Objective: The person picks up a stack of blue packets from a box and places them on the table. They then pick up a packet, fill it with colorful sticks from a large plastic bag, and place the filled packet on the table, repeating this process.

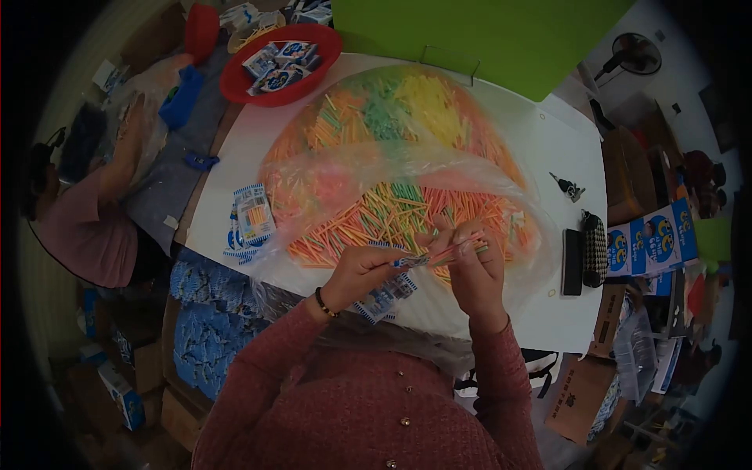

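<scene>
My left hand [362, 270] pinches a small blue and white packet [411, 261] by its edge. Close to its right, my right hand [474, 270] grips a few thin pink and green sticks [446, 252], whose left ends meet the packet's opening. Beneath both hands a big clear plastic bag [392, 160] lies open, full of loose colored sticks [368, 215]. Another packet [386, 298] rests just below my hands. Several printed packets [252, 215] are piled at the bag's left side.
A red basin [329, 59] holds packets at the back left. Keys [567, 186], a black phone [573, 262] and a checkered pouch [594, 249] lie on the white table [564, 141] at right. Another person [94, 211] works at left. Boxes [583, 395] stand at lower right.
</scene>
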Action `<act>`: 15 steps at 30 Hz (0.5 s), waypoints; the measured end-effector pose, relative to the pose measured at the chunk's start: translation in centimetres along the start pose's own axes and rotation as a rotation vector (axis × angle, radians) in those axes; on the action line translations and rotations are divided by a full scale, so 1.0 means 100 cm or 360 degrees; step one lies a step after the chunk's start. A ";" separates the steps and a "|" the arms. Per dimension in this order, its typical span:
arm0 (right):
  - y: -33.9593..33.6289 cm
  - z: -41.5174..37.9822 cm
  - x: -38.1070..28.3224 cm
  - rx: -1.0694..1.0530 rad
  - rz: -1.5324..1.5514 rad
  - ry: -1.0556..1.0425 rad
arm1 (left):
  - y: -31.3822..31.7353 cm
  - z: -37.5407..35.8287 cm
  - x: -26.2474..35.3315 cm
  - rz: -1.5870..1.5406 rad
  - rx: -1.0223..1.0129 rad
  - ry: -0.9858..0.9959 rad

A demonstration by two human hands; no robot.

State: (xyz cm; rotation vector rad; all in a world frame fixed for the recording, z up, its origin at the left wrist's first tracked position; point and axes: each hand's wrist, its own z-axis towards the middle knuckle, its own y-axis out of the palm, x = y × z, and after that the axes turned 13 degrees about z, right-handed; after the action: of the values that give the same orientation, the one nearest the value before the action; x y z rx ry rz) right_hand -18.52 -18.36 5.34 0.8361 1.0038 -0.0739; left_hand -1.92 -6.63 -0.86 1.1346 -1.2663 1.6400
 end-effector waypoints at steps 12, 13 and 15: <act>-0.011 0.004 0.011 -0.0124 -0.0276 0.0216 | -0.007 -0.003 0.009 -0.0057 -0.0061 -0.0072; -0.007 0.004 0.009 0.0082 0.0116 0.0301 | -0.007 -0.002 0.007 -0.0058 -0.0066 -0.0069; -0.009 0.002 0.010 0.0098 0.0192 0.0287 | -0.007 -0.001 0.003 -0.0007 -0.0124 0.0026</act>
State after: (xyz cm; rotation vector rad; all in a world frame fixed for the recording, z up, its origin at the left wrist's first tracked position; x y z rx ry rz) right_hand -18.21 -18.86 4.13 0.9707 1.1222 0.0754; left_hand -1.37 -6.31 -0.33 1.0743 -1.3049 1.5797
